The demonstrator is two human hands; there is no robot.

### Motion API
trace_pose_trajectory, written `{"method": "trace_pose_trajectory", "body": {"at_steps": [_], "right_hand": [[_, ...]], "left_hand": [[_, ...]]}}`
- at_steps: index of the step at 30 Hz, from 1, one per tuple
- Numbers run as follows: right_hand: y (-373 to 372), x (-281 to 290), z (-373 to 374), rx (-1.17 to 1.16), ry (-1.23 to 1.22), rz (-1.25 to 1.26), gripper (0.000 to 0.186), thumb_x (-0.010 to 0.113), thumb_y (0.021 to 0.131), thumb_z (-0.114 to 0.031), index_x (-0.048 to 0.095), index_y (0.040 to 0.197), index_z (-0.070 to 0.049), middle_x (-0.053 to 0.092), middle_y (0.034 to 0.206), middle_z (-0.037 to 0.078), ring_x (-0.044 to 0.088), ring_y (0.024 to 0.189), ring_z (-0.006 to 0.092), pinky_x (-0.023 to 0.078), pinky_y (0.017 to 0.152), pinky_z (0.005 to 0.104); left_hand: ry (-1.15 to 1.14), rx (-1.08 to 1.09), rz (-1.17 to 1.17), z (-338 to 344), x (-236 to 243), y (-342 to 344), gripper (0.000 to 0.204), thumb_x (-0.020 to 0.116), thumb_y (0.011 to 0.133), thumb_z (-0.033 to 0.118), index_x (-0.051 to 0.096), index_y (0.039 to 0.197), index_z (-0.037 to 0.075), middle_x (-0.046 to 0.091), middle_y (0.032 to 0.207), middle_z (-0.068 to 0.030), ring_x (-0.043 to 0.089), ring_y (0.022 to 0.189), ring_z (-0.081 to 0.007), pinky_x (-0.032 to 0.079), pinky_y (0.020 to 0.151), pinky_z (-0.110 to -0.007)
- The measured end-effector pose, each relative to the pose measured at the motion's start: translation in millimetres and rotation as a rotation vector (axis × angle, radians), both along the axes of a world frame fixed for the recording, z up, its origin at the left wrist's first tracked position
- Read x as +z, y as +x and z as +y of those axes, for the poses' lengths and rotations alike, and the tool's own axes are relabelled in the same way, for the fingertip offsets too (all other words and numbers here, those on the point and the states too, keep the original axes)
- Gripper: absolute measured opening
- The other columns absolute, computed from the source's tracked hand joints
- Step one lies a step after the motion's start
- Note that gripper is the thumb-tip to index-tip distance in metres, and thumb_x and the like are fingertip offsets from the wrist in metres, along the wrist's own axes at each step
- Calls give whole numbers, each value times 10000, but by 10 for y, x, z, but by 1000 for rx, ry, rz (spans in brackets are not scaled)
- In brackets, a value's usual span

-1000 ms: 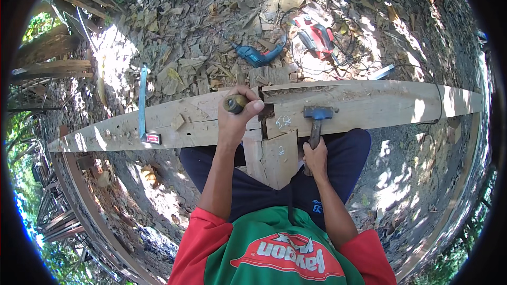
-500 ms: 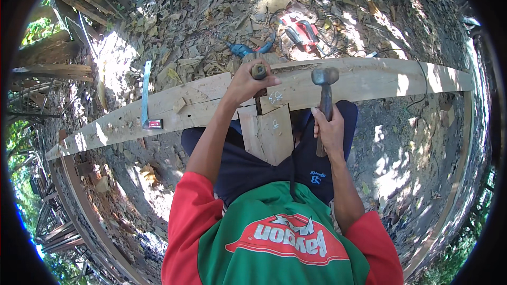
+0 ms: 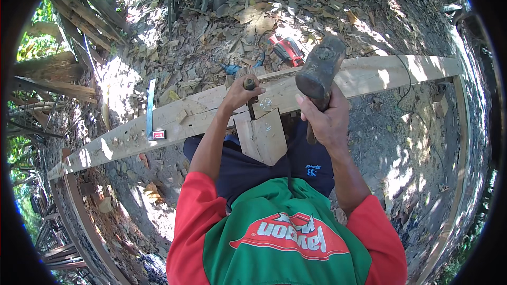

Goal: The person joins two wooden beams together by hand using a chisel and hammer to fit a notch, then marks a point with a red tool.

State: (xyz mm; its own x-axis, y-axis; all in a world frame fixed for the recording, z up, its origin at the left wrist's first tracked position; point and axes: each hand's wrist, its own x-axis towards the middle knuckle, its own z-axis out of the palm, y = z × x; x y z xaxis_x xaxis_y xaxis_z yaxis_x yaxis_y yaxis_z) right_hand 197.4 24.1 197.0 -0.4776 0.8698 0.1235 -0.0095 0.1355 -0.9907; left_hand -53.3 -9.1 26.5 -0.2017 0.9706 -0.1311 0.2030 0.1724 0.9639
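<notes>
My left hand (image 3: pixel 237 95) is closed round a chisel (image 3: pixel 250 84), held upright. Its blade stands in a notch where a short pointed wooden piece (image 3: pixel 262 140) meets a long curved plank (image 3: pixel 200 110). Pencil-like markings show on both pieces of wood. In my right hand (image 3: pixel 331 119), a hammer (image 3: pixel 318 71) with a heavy dark metal head is raised up and to the right of the chisel, apart from it. The pointed piece lies between my thighs, towards me from the plank.
A metal square (image 3: pixel 151 111) and a small wood chip (image 3: pixel 181 116) rest on the plank's left half. Beyond it lie a red power tool (image 3: pixel 288 50) and a blue tool (image 3: pixel 232 67) among dry leaves. A dark cord (image 3: pixel 406 74) crosses the plank's right part.
The hammer has risen from near the plank and now looks much larger, its head higher up. My left hand still holds the chisel at the notch. The view has shifted slightly.
</notes>
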Motion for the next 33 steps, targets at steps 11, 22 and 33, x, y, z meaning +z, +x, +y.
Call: {"method": "trace_pose_trajectory", "body": {"at_steps": [11, 22, 33], "right_hand": [[-652, -1047, -5, 198, 211, -723, 321, 645, 749, -219, 591, 965, 12, 638, 773, 258, 629, 764, 446, 477, 689, 510], [-726, 314, 16, 94, 228, -48, 321, 682, 778, -178, 597, 1035, -7, 629, 724, 229, 651, 689, 419, 498, 614, 443], [-687, -533, 286, 159, 229, -501, 413, 652, 782, -251, 616, 1110, -3, 680, 839, 240, 668, 798, 420, 514, 711, 471]], "left_hand": [[292, -115, 357, -123, -397, -115, 505, 747, 805, 201, 596, 1254, 24, 668, 1145, -85, 599, 985, -158, 477, 905, -334], [300, 22, 99, -50, -118, -60, 531, 753, 820, 252, 579, 1265, 19, 637, 1197, -93, 589, 1076, -182, 461, 955, -334], [139, 28, -26, -61, -484, -271, 187, 721, 786, 147, 611, 897, 45, 564, 768, 11, 506, 733, -98, 444, 677, -289]]}}
